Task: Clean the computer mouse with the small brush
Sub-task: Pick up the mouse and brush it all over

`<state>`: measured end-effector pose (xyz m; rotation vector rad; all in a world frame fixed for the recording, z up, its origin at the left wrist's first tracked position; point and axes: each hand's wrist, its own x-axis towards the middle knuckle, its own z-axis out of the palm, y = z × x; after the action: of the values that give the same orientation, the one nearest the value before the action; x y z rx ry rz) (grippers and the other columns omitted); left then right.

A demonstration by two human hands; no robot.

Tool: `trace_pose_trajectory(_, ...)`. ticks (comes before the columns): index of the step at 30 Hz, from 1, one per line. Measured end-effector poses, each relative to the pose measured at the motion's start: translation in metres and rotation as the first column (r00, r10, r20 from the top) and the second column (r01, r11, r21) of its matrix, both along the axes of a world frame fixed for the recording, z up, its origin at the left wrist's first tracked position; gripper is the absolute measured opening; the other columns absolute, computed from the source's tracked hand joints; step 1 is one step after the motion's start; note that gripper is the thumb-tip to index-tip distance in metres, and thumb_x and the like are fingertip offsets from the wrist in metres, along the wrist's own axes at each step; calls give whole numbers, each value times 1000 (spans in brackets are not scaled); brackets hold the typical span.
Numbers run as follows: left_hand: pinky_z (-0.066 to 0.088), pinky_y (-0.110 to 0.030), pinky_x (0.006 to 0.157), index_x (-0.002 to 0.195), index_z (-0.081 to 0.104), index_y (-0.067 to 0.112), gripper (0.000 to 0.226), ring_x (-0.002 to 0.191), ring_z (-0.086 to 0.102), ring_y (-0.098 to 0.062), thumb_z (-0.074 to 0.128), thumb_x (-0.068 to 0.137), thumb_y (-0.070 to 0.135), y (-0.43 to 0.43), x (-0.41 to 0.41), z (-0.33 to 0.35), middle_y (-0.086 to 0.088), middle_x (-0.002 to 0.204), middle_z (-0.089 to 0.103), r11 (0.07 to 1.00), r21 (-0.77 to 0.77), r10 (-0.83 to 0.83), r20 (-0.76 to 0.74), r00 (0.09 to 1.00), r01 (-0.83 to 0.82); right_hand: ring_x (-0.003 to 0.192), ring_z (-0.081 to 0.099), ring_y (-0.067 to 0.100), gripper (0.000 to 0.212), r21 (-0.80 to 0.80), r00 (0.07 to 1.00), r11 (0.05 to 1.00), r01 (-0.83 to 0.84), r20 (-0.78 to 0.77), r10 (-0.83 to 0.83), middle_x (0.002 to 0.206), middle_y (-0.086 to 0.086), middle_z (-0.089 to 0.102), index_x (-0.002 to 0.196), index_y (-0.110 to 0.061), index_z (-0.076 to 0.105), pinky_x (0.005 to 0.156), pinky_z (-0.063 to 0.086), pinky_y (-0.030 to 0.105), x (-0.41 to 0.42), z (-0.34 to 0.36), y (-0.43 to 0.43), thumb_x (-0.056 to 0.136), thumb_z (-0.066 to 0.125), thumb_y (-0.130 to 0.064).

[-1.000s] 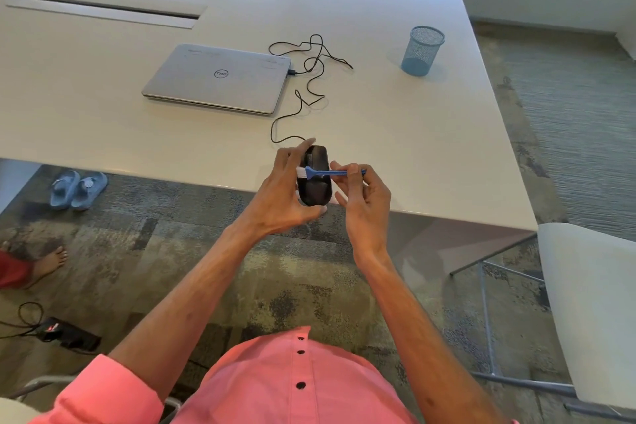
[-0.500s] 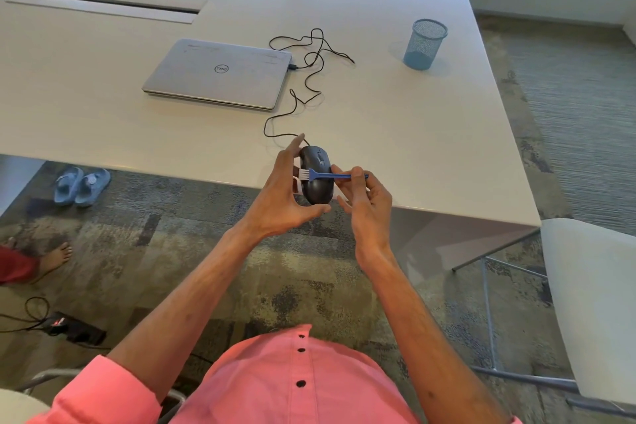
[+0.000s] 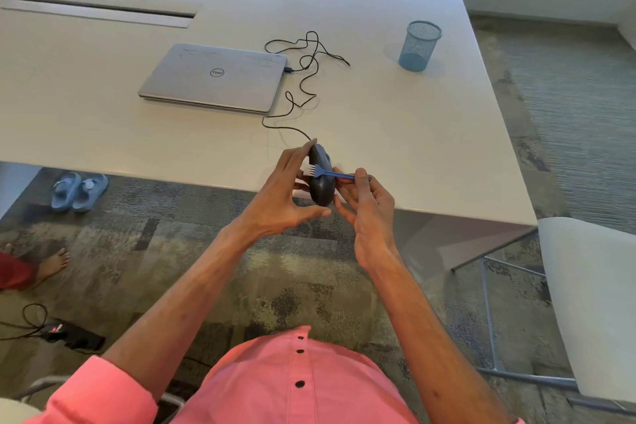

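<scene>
computer mouse [image 3: 321,190]: black, wired, held in the air over the near edge of the counter [image 3: 413,134]; rolled further onto its side than half a second ago.
left hand [image 3: 278,198]: fingers [image 3: 295,157] curled round the mouse, thumb under its near end; grip unchanged.
right hand [image 3: 371,208]: pinches the handle of the small blue brush [image 3: 335,175], same hold as before.
brush position: white bristles lie against the mouse's left flank, much where they were.
cable [image 3: 303,81]: runs from the mouse to the closed laptop [image 3: 213,79]; the stretch nearest the mouse has shifted slightly.
mesh pen cup [image 3: 419,45]: well apart, far right.
</scene>
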<state>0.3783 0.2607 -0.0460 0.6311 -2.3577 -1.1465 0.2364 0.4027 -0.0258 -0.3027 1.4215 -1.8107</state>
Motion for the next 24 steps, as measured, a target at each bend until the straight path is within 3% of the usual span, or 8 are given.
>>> trace_pose_trajectory(7,49,-20,108,179,27,33,128,144,46,5,97,76,63,-3,-1,-1,12,161,37,996,-83,-3,51,999,7,114,84,26,36,32,1000,999,-16,-10,16,115,12,87,115,-5,78,100,69,43,-1,-2,1,118,57,-34)
trace_pose_trajectory(11,41,-22,119,174,28,38,124,149,47,6,98,75,65,-5,0,-4,14,166,42,997,-74,14,59,998,-9,112,84,23,37,66,997,998,-22,-66,26,115,8,87,118,-5,79,108,64,48,-6,0,2,117,59,-36)
trace_pose_trajectory(14,38,-31,128,173,26,38,125,156,48,0,101,76,61,-5,0,-7,16,171,46,999,-49,20,73,997,-17,109,85,21,36,41,991,999,-8,-131,14,110,7,88,111,-7,80,112,59,43,-14,6,4,116,61,-36)
trace_pose_trajectory(17,35,-29,129,173,23,38,126,156,41,10,101,76,60,-4,1,-8,14,175,42,998,-50,47,88,995,-42,104,86,21,33,-14,962,999,32,-271,-35,106,5,89,112,-8,82,103,63,32,-27,15,9,115,65,-35)
trace_pose_trajectory(19,39,-39,131,175,21,39,127,159,42,-2,100,77,58,-5,2,-8,12,177,39,997,-66,56,90,994,-50,100,86,17,27,-24,891,999,40,-453,-47,103,-3,89,113,-11,86,96,65,28,-37,23,10,113,69,-32)
trace_pose_trajectory(21,40,-42,128,178,15,45,131,159,43,-13,99,78,55,-5,2,-8,10,178,37,995,-80,63,98,993,-55,100,84,8,22,6,757,1000,7,-653,-1,105,-13,88,117,-20,88,93,64,27,-43,31,11,110,72,-34)
trace_pose_trajectory(22,41,-40,125,179,12,47,133,158,43,-15,98,79,55,-4,2,-8,10,177,38,994,-87,68,107,992,-59,103,82,4,21,31,662,999,-10,-749,30,109,-17,86,120,-26,88,93,63,27,-44,34,11,109,73,-37)
trace_pose_trajectory(24,42,-38,122,180,10,48,133,154,45,-15,97,80,56,-5,0,-8,9,173,41,992,-109,73,124,990,-60,108,79,1,22,56,379,998,-11,-924,56,120,-20,84,125,-33,86,93,59,29,-46,38,10,108,73,-40)
